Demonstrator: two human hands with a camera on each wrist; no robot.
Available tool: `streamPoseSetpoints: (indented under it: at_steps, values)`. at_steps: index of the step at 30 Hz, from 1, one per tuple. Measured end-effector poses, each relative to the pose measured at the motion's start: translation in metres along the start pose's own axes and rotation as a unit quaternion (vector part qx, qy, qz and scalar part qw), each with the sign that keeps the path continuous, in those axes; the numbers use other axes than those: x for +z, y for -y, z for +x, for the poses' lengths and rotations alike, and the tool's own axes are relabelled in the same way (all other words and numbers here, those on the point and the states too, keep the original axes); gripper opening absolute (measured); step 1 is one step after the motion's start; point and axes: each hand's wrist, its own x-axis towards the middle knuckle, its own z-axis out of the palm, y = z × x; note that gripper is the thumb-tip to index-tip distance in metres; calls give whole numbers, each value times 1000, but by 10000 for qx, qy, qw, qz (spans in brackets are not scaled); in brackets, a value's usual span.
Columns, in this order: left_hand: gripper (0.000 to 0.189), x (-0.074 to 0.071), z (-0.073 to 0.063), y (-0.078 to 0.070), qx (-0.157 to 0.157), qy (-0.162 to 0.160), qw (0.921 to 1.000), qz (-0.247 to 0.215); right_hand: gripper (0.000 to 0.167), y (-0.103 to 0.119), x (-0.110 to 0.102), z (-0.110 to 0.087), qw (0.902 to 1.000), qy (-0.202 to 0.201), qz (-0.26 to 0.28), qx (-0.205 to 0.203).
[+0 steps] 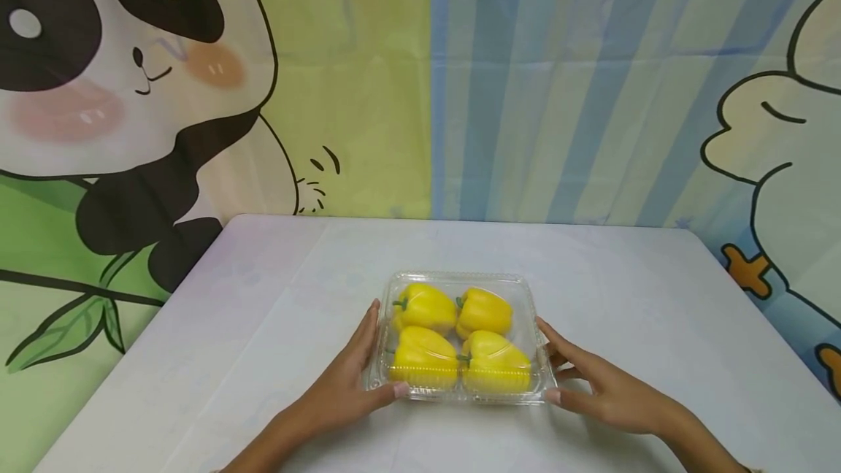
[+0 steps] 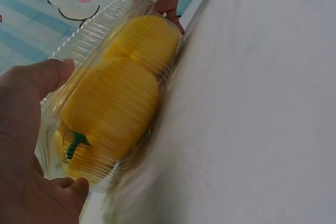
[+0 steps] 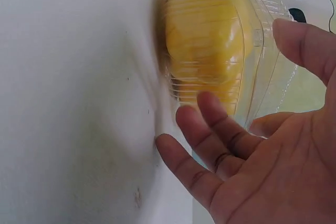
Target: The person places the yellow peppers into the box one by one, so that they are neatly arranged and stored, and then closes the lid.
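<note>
A clear plastic clamshell container (image 1: 460,401) sits near the front middle of the white table, its lid down. Several yellow bell peppers (image 1: 423,356) with green stems show through it. My left hand (image 1: 344,385) grips the container's left side, thumb over the near rim. In the left wrist view, that thumb lies on the lid's edge and the fingertips (image 2: 79,187) are at the base. At the opposite side, my right hand (image 1: 611,389) has its thumb by the near right corner. The right wrist view shows its fingers (image 3: 189,169) spread and loosely bent beside the ribbed wall.
The white table (image 1: 296,261) reaches back to a printed cloth backdrop (image 1: 368,79) with a panda on the left. A white cartoon figure (image 1: 801,217) is printed on the right side. Forearms come in from the front edge.
</note>
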Motion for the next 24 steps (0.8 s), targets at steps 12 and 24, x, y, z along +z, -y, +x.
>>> streamPoseSetpoints:
  at_steps: [12, 24]
  values:
    - [111, -6, -3, -11, -593, 333, 9977, 55, 85, -5, 6, 2, 9832, 512, 1728, -275]
    - [95, -22, -7, -23, -1058, 323, 9887, -1015, 81, -9, 7, 5, 9642, 655, 2451, -774]
